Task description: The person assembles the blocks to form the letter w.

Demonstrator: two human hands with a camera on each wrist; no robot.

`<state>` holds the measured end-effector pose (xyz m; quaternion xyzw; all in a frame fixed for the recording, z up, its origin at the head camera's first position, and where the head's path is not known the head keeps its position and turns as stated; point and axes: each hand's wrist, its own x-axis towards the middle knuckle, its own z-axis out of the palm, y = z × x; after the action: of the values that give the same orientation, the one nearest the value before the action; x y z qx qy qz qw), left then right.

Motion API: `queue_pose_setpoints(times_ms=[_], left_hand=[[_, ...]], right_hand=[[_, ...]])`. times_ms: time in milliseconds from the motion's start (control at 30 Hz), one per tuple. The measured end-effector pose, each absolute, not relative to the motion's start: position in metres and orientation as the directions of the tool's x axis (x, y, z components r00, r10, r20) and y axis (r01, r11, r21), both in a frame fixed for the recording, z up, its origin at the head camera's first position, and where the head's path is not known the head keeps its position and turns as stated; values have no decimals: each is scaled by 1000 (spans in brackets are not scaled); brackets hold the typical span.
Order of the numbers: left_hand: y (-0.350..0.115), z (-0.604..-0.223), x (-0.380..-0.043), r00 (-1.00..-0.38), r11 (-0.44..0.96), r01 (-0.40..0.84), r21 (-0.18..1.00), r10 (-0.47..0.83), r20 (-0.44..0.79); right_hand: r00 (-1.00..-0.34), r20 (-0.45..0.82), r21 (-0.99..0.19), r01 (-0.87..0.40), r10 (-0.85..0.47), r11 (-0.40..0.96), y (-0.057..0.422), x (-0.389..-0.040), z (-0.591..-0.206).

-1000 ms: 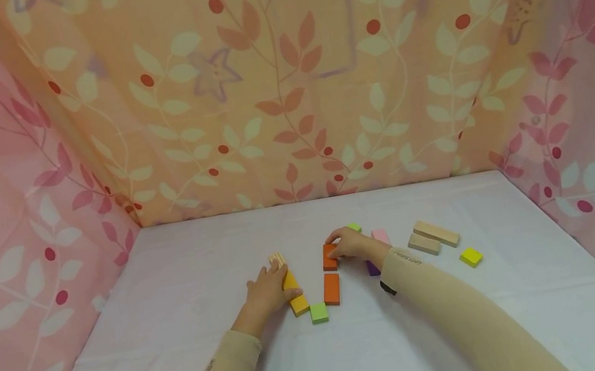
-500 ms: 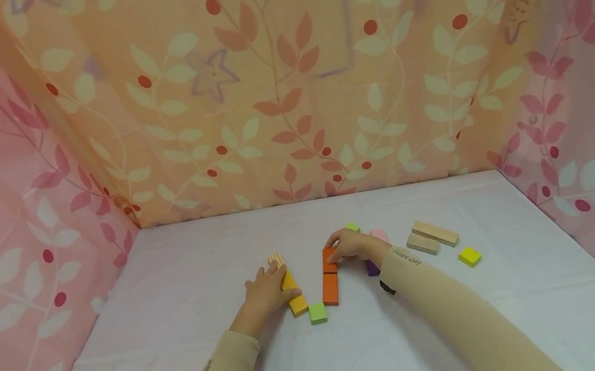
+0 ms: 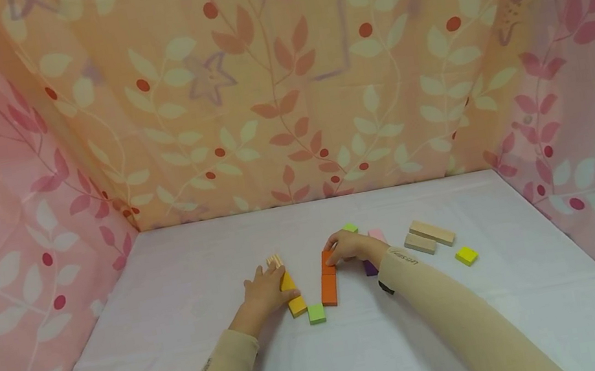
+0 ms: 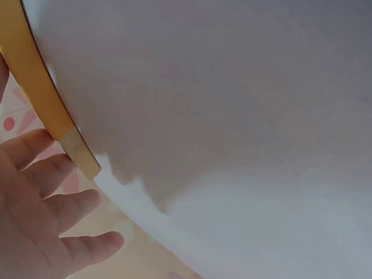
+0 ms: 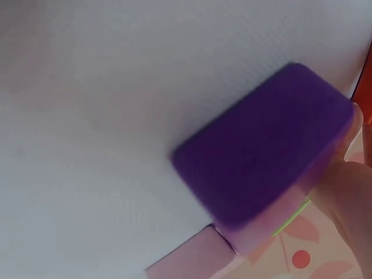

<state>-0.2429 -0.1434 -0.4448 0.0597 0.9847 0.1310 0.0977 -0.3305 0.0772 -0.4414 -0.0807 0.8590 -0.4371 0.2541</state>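
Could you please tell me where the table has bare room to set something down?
The table is bare left of the left hand, in front of the nearer green block, and right of the yellow block. It is crowded around the right hand, by the orange blocks, purple block and pink block.

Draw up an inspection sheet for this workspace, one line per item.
Surface: white tabletop, faintly creased.
Job's things: yellow-orange blocks and orange blocks in two rows; near green block by the rows' near ends.
Clutter: purple block, pink block, two wooden blocks, bright yellow block and far green block, right of the rows.
Hands: left hand touches the yellow-orange blocks; right hand grips the farther orange block.
Cables: nothing seen.
Surroundings: leaf-patterned curtains.
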Motion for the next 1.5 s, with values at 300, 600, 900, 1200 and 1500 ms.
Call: queue_pose_setpoints(times_ms=[300, 600, 900, 1200, 1500], left_hand=[[-143, -447, -242, -969, 949, 86, 304, 151, -198], [-149, -454, -246, -971, 948, 118, 296, 172, -163], [-146, -451, -246, -963, 941, 130, 312, 194, -185], [-140, -446, -245, -951, 903, 188, 387, 265, -157], [-108, -441, -251, -904, 889, 340, 307, 398, -153]], right_hand=[[-894, -301, -848, 92, -331, 523, 91, -324, -437], [-955, -176, -831, 13, -240, 557, 136, -330, -426], [-945, -101, -593, -195, -312, 781, 150, -345, -434], [-942, -159, -439, -201, -296, 876, 139, -358, -442], [-951, -127, -363, -220, -282, 905, 126, -361, -445]])
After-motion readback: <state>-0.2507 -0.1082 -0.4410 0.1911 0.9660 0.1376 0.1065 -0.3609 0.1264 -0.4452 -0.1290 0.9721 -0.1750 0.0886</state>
